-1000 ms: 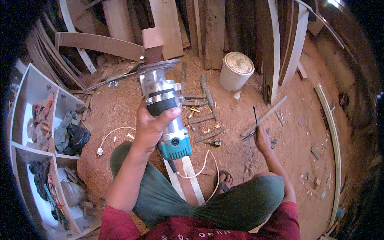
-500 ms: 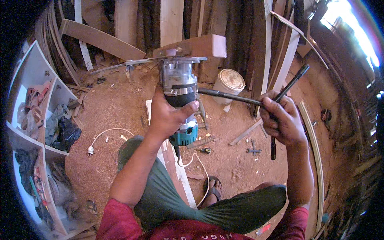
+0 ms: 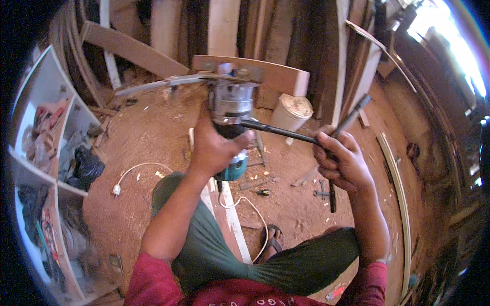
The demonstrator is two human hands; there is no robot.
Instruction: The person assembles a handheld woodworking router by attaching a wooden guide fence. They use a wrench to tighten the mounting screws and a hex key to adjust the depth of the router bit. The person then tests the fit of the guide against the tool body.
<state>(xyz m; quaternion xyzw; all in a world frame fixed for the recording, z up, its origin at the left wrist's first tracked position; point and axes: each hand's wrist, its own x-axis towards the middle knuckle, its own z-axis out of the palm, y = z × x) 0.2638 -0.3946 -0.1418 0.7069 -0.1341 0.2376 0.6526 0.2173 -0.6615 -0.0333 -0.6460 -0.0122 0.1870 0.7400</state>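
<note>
My left hand [image 3: 214,148] is wrapped round the body of a trim router [image 3: 230,106], which has a clear base and a teal motor end. The router stands motor down, its base plate at the top. My right hand [image 3: 341,160] grips a black T-handle wrench [image 3: 283,131] where the shaft meets the crossbar. The far tip of the shaft meets the side of the router, near the clamp below the clear base. Just beyond the base plate is a reddish wooden board [image 3: 280,76]; whether it touches the router cannot be told.
A white bucket [image 3: 291,116] stands beyond the wrench, before leaning planks [image 3: 222,30]. A pale shelf unit [image 3: 76,115] with bags and tools is at the left. On the dirt floor lie a white plug [image 3: 117,190], a screwdriver [image 3: 263,192] and a long wooden strip [image 3: 400,204].
My right hand has moved left and slightly down with the wrench. The router has tipped, so more of the top of its base plate shows. My left hand keeps its hold.
</note>
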